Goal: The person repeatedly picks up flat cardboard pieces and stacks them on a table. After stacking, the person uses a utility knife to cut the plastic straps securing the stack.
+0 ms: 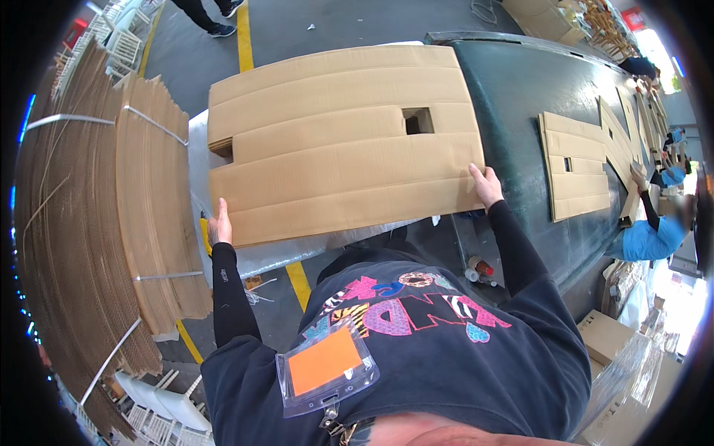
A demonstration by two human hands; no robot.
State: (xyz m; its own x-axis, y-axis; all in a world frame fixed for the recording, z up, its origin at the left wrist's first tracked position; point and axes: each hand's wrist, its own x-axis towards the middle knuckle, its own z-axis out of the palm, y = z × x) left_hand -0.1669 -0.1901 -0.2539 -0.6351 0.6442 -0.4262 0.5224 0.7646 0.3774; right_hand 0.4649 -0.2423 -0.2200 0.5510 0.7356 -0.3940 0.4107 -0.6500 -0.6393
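Observation:
A flat, creased cardboard sheet (335, 171), perhaps several laid together, spans the space in front of me. It has a square hole toward its right side and a notch in its left edge. My left hand (221, 224) grips its near left corner, thumb on top. At the near right edge, my right hand (486, 186) holds it the same way. The fingers of both hands are partly hidden beneath the cardboard. Under its left part shows a surface covered in clear plastic (297, 249).
Strapped stacks of cardboard (152, 201) stand on my left. To the right runs a dark green table (513, 97) with more cut cardboard sheets (576, 167) on it. A co-worker in blue (654, 238) reaches over its far end. Wrapped boxes (610, 342) sit at lower right.

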